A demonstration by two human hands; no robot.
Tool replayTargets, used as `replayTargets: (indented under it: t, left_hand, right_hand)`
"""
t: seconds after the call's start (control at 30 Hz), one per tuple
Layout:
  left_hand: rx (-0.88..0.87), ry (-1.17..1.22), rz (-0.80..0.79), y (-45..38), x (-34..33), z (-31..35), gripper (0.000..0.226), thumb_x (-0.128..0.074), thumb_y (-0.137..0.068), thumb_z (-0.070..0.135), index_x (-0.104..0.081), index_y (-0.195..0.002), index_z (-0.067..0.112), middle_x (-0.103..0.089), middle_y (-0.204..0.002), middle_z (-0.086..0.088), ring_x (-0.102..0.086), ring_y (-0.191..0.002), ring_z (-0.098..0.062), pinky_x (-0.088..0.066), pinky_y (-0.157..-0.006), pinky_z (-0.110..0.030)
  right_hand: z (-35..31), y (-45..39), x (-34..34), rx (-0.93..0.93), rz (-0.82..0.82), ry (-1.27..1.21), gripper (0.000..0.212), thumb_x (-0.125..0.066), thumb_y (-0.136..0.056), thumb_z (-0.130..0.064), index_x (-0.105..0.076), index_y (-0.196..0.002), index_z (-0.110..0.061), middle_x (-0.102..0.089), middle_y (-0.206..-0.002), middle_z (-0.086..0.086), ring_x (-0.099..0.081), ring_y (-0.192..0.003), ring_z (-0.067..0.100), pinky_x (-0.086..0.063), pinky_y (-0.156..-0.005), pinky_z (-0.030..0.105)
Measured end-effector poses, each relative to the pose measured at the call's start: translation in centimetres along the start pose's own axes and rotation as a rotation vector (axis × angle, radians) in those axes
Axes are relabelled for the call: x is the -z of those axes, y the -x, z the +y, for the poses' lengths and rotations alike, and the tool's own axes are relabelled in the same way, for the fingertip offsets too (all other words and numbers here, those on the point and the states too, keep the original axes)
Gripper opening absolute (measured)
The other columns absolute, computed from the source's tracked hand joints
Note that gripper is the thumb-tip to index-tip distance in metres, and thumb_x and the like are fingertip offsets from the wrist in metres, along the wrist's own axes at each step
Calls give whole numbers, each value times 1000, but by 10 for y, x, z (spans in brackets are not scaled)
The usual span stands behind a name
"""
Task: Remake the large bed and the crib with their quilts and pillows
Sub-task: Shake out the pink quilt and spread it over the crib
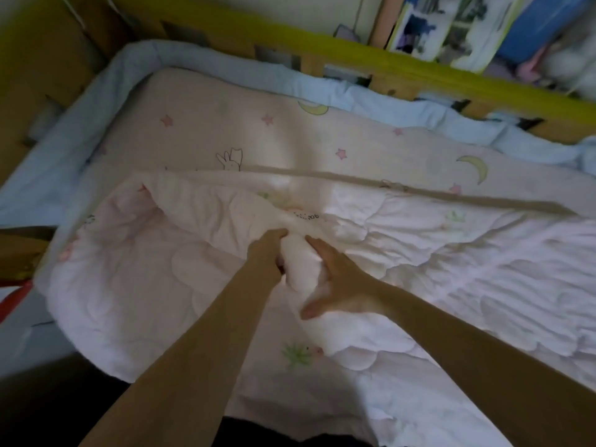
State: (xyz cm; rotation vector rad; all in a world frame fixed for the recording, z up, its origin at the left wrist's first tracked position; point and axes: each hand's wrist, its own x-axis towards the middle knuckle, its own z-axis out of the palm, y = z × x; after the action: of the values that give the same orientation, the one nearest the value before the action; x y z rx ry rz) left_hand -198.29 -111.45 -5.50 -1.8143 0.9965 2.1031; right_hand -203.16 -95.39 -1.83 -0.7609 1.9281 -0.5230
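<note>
A pale pink quilted crib quilt [435, 253] lies spread over the crib mattress, its top edge folded back along a beige band. Under it shows the pink sheet [245, 124] printed with stars, moons and a rabbit. A raised fold of the quilt [298, 262] stands up in the middle. My left hand [266, 253] grips that fold from the left, fingers curled into the fabric. My right hand [335, 279] lies against the fold's right side with fingers straight and thumb spread. No pillow is in view.
A light blue padded bumper [96, 101] lines the crib's left and far sides. Behind it runs the wooden crib rail with a yellow top [322, 40]. Blurred pictures and blue items [451, 27] stand beyond the rail at top right.
</note>
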Motion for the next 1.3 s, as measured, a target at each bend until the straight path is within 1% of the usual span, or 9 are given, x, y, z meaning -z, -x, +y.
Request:
replayTargets:
  t: [0.13, 0.27, 0.37, 0.47, 0.73, 0.93, 1.03, 1.13, 1.3]
  left_hand:
    - [-90, 163, -22, 31, -5, 69, 44, -67, -80, 28, -64, -118, 6, -67, -112, -12, -64, -92, -29, -52, -64, -33]
    - [-349, 406, -314, 69, -19, 134, 28, -47, -98, 18, -59, -116, 0, -70, -90, -10, -68, -88, -21, -55, -72, -29]
    - [-601, 165, -351, 71, -14, 160, 44, -57, -87, 4, -45, -129, -3, -63, -113, -14, -60, -110, -25, -49, -94, -36]
    - [-731, -399, -390, 42, 2, 158, 69, -54, -83, -14, -29, -142, 10, -40, -147, -9, -48, -123, -20, -46, -91, -30]
    - [-1091, -1733, 18, -46, 37, 192, 97, -62, -88, 34, 8, -152, 13, 13, -159, -8, 13, -146, -32, -1, -119, -43]
    - [-1311, -1932, 119, -130, 35, 207, 101, -82, -53, 26, -37, -140, 7, -50, -137, -25, -46, -125, -49, -42, -93, -66]
    - [-1314, -1968, 181, -156, 36, 208, 128, -93, -31, 19, -37, -145, 10, -48, -139, -25, -42, -129, -48, -31, -102, -64]
    - [-1284, -1950, 247, -181, 37, 221, 130, -91, -45, 31, -18, -151, 15, -47, -141, -20, -36, -135, -43, -22, -110, -61]
    - [-1142, -1670, 116, -199, 35, 245, 64, -64, -86, 22, -38, -143, 7, -61, -127, -10, -56, -119, -30, -25, -112, -40]
  right_hand:
    - [-1, 9, 30, 197, 139, 426, 131, -82, -63, -47, 19, -147, -36, 9, -158, -11, 12, -146, 8, 8, -118, 32]
    - [-23, -18, 78, 165, 683, 36, 28, -54, -90, -4, -63, -112, -18, -72, -93, 2, -68, -88, 20, -52, -82, 29]
    - [-76, -53, 126, 100, 802, -284, 29, -42, -92, 3, -65, -90, -14, -66, -61, 0, -64, -60, 20, -49, -58, 31]
    - [-112, -90, 144, 52, 772, -309, 19, -52, -89, -4, -64, -101, -14, -69, -84, 2, -64, -82, 21, -49, -72, 32]
    - [-72, -158, 98, -173, 300, 516, 124, -72, -63, -66, 9, -151, -31, 12, -160, 7, 15, -146, 30, 8, -117, 54]
    - [-28, -199, 21, -168, 275, 652, 141, -75, -60, -64, 35, -141, -29, 37, -148, 8, 29, -138, 30, 7, -115, 58]
    - [-14, -211, 4, -277, 405, 479, 110, -64, -85, -37, 29, -144, -26, 21, -156, 8, 13, -146, 30, -2, -117, 53]
    - [-5, -225, 23, -226, 582, 0, 66, -51, -78, -13, -41, -144, -17, -46, -144, 11, -42, -134, 27, -32, -111, 40]
    - [-28, -227, 110, -275, 886, -450, 10, -57, -81, -14, -65, -83, -17, -67, -81, 7, -63, -82, 24, -47, -69, 32]
